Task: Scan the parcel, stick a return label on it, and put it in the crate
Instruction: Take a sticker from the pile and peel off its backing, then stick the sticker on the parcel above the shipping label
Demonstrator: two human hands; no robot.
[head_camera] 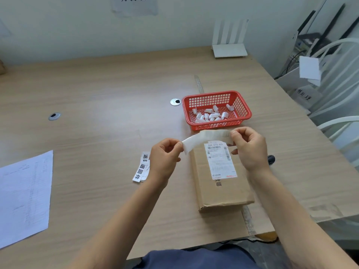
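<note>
A brown cardboard parcel (223, 189) lies flat on the wooden table (106, 105), with a white shipping label (220, 161) stuck on its top. Just above its far end, my left hand (164, 158) and my right hand (249, 146) hold a white strip of return label (206, 137) stretched between them, each pinching one end. A small stack of return labels printed with black characters (141, 168) rests on the table, partly hidden behind my left hand.
A red plastic basket (240, 107) holding several crumpled white paper scraps stands just beyond the parcel. A printed sheet (23, 197) lies at the table's left. A dark object (271, 159) shows behind my right hand. White chairs stand at the right.
</note>
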